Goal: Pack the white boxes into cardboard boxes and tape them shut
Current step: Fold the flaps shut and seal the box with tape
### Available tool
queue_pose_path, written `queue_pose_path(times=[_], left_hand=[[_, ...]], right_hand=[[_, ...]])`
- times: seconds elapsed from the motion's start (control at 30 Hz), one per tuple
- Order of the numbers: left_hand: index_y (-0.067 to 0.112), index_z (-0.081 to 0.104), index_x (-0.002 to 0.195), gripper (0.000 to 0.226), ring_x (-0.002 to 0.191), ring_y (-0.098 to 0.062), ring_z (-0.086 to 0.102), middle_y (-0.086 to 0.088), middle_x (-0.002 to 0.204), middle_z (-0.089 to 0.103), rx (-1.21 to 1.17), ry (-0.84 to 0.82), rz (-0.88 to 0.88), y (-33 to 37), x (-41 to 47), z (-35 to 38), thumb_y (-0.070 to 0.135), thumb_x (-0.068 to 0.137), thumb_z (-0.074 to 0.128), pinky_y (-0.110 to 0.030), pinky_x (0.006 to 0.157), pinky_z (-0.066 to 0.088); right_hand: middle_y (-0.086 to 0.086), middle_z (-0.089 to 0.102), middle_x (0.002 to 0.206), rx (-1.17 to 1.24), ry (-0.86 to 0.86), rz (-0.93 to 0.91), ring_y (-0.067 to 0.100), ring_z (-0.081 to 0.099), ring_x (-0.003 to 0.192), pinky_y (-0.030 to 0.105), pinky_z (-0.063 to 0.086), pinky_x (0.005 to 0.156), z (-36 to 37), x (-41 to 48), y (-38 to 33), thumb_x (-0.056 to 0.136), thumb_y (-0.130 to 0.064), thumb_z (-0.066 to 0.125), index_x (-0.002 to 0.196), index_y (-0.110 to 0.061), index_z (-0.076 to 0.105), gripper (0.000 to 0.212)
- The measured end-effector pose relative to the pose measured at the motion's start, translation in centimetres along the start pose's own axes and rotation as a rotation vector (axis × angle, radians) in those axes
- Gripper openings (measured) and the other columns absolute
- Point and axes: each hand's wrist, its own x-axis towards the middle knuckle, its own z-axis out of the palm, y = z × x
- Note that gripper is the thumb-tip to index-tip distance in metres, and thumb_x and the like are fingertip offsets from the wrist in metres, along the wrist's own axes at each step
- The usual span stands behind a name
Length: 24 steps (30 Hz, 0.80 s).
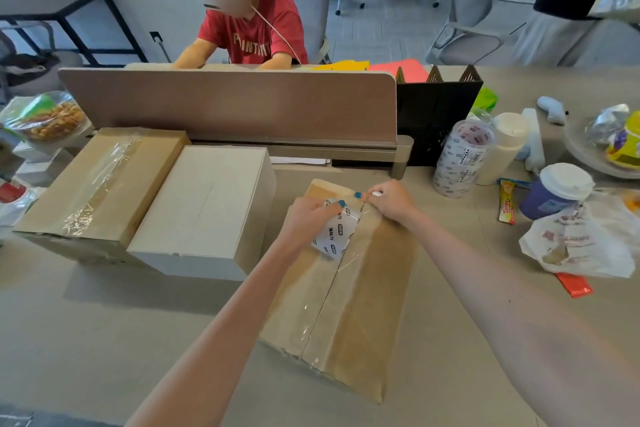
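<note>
Both hands work the seam: left hand (pixel 308 218) grips the tape roll (pixel 337 229), right hand (pixel 388 199) pinches a small white tool (pixel 376 194); cut close, then press flat on the box (pixel 346 305).

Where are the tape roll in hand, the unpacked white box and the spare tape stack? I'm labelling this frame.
tape roll (pixel 335 230), head view, printed side.
white box (pixel 207 198), head view, top face.
spare tape stack (pixel 462 158), head view, wrapped side.

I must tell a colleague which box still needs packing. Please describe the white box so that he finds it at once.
Start at the brown desk divider across the table. Just in front of its left half, two boxes lie side by side. The white box is the right one: plain and untaped, whereas the cardboard box beside it is brown with clear tape.
</note>
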Motion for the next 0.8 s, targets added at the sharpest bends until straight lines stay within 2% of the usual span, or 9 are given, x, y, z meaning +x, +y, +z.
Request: queue_pose_path(times=[0.13,0.2,0.27,0.33,0.4,0.5,0.67,0.73,0.8], left_hand=[[0.001,0.052,0.067,0.044,0.061,-0.016,0.048,-0.016,0.068,0.062,0.006,0.07,0.066,0.8,1.6,0.4,0.042,0.083,0.061,-0.031,0.061,0.029],[-0.008,0.056,0.077,0.049,0.062,-0.015,0.05,-0.019,0.076,0.068,-0.016,0.094,0.085,0.9,2.3,0.7,0.039,0.087,0.058,-0.03,0.062,0.032],[-0.007,0.057,0.077,0.042,0.061,-0.013,0.051,-0.011,0.072,0.068,-0.011,0.084,0.095,0.8,2.8,0.9,0.032,0.092,0.056,-0.027,0.06,0.034],[0.0,0.054,0.068,0.036,0.058,-0.012,0.049,-0.001,0.067,0.064,0.043,0.04,0.102,1.0,3.0,0.8,0.026,0.094,0.056,-0.021,0.055,0.032],[0.002,0.054,0.069,0.039,0.059,-0.014,0.048,-0.001,0.066,0.062,0.127,-0.022,0.116,1.0,3.0,0.4,0.032,0.094,0.058,-0.022,0.056,0.031],[0.0,0.057,0.072,0.048,0.058,-0.017,0.045,-0.006,0.066,0.057,0.255,-0.013,0.074,0.0,2.5,-0.7,0.044,0.092,0.06,-0.027,0.055,0.029],[0.013,0.04,0.059,0.048,0.052,-0.014,0.042,-0.001,0.059,0.051,0.233,-0.073,0.037,0.4,0.9,-0.8,0.042,0.09,0.063,-0.024,0.051,0.026],[0.015,0.044,0.058,0.043,0.046,-0.005,0.049,0.012,0.05,0.054,0.141,-0.112,0.037,0.6,-0.2,-1.1,0.033,0.094,0.06,-0.014,0.049,0.033],[0.014,0.048,0.059,0.043,0.047,-0.006,0.053,0.011,0.05,0.057,0.062,-0.104,0.008,-0.1,-1.5,-2.0,0.036,0.095,0.058,-0.012,0.053,0.036]], right_hand=[[-0.002,0.068,0.086,0.048,0.042,0.033,0.02,0.059,0.078,0.033,0.046,0.067,-0.8,2.4,0.1,0.089,-0.036,0.065,0.09,-0.012,0.077,0.026],[-0.003,0.069,0.082,0.08,0.058,0.071,0.019,0.056,0.069,0.033,0.044,0.064,-1.1,3.3,0.5,0.089,-0.036,0.066,0.075,-0.015,0.075,0.027],[0.004,0.073,0.088,0.108,0.078,0.108,0.017,0.051,0.063,0.034,0.041,0.06,-1.2,4.0,1.0,0.088,-0.035,0.066,0.063,-0.012,0.07,0.034],[0.007,0.074,0.093,0.126,0.086,0.119,0.02,0.055,0.067,0.038,0.045,0.061,-1.3,4.3,1.1,0.088,-0.036,0.066,0.071,-0.004,0.072,0.036],[0.001,0.073,0.096,0.14,0.078,0.119,0.024,0.063,0.079,0.041,0.052,0.072,-1.4,4.3,1.0,0.088,-0.038,0.066,0.072,-0.011,0.073,0.032],[0.001,0.069,0.097,0.144,0.074,0.119,0.022,0.064,0.088,0.04,0.053,0.08,-1.6,4.1,0.9,0.088,-0.039,0.067,0.075,-0.02,0.07,0.023],[-0.001,0.066,0.102,0.168,0.074,0.136,0.02,0.061,0.093,0.039,0.053,0.086,-1.6,3.8,1.0,0.085,-0.039,0.07,0.101,-0.014,0.075,0.03],[-0.003,0.064,0.099,0.177,0.089,0.143,0.02,0.06,0.093,0.038,0.052,0.087,-1.6,3.4,0.8,0.085,-0.039,0.07,0.102,-0.014,0.075,0.03],[-0.002,0.067,0.097,0.174,0.096,0.146,0.019,0.061,0.089,0.04,0.052,0.087,-1.7,3.2,0.7,0.086,-0.04,0.069,0.098,-0.016,0.075,0.028]])
